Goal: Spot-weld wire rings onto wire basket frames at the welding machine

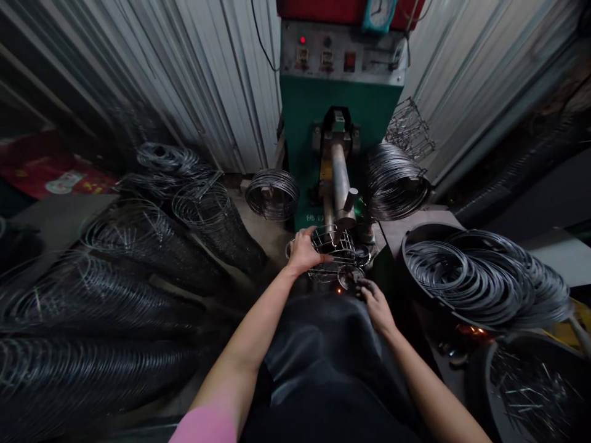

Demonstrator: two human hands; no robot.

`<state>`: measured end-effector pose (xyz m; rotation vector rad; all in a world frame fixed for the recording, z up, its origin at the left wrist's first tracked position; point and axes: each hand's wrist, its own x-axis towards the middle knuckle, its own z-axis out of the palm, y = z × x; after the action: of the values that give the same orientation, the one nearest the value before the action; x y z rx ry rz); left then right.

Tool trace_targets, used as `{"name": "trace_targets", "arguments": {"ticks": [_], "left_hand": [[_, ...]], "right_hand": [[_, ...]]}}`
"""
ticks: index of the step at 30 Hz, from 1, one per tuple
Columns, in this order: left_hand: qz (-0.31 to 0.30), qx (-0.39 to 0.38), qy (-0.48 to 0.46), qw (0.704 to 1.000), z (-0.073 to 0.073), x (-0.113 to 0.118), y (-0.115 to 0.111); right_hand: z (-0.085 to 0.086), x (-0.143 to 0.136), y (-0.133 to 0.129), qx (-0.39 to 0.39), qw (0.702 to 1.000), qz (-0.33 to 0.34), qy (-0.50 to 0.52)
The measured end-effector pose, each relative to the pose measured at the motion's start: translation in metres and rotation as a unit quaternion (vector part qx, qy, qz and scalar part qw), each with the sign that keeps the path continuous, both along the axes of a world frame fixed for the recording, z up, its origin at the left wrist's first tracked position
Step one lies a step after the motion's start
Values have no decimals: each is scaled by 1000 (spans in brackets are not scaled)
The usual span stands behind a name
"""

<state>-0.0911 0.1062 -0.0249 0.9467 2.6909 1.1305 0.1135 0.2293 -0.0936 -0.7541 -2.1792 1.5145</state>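
Note:
My left hand (305, 251) is closed around the left side of a wire basket (341, 241), with its thumb stretched across the front. The basket sits at the electrode tips of a green spot welding machine (300, 98), under its thick metal arm (340, 172). My right hand (377, 304), with darkened fingertips, pinches at the edge of a small wire ring (347, 277) on the basket's near side. Its exact grip is partly hidden. A small orange spark (339, 291) glows just below the ring.
Coils of wire rings hang left (272, 194) and right (394, 181) of the machine. A black tub (409, 277) at right holds many wire rings; a bucket (484, 394) below it holds short wire pieces. Long stacks of wire rings (101, 301) lie at left. A dark apron (323, 357) covers my lap.

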Motion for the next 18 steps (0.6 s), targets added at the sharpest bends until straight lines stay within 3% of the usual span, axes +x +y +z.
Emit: {"name": "trace_targets", "arguments": {"ticks": [3, 6, 9, 12, 15, 18], "left_hand": [[14, 12, -15, 1000, -3, -8, 3], [18, 11, -15, 1000, -5, -15, 6], [16, 10, -19, 1000, -6, -19, 10], [6, 7, -25, 1000, -6, -23, 13], [-3, 14, -28, 1000, -10, -25, 6], [7, 70, -70, 995, -28, -20, -14]], "right_hand": [[-38, 30, -7, 85, 996, -22, -19], [-55, 46, -10, 112, 992, -45, -29], [-48, 47, -4, 43, 994, -96, 0], [-29, 41, 7, -115, 984, -129, 48], [-12, 35, 17, -267, 952, -131, 79], [0, 32, 25, -378, 913, -122, 98]]}}
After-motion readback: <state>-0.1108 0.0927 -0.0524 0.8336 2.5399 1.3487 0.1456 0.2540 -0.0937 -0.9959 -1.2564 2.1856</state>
